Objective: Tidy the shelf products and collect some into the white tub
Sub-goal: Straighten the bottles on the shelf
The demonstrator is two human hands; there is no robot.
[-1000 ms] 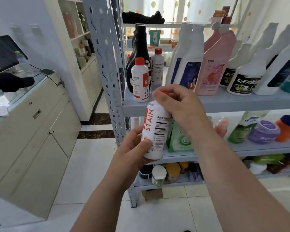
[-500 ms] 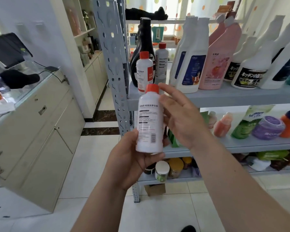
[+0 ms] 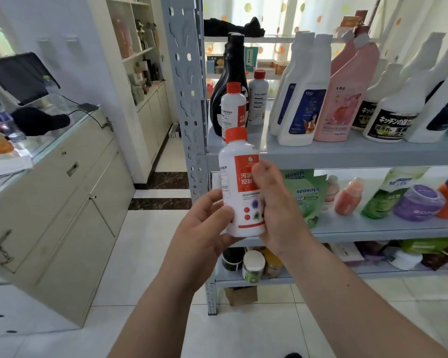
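I hold a small white bottle with a red cap and red label (image 3: 239, 177) upright in front of the grey metal shelf (image 3: 347, 153). My left hand (image 3: 204, 226) grips its lower left side and base. My right hand (image 3: 277, 208) grips its right side, thumb across the label. On the upper shelf stand two matching red-capped bottles (image 3: 233, 107), a black bottle (image 3: 230, 81), white bottles (image 3: 303, 99) and a pink bottle (image 3: 344, 99). No white tub is in view.
The middle shelf holds green seaways pouches (image 3: 305, 195), small orange bottles (image 3: 348, 197) and a purple jar (image 3: 417, 202). Jars (image 3: 252, 264) sit on the bottom shelf. A cream cabinet counter (image 3: 62, 192) stands at left. White tiled floor (image 3: 145, 254) lies between them.
The bottle has been turned in my hands from its back label to its red front label, and stood upright. My right hand moved from open beside it to gripping its side.
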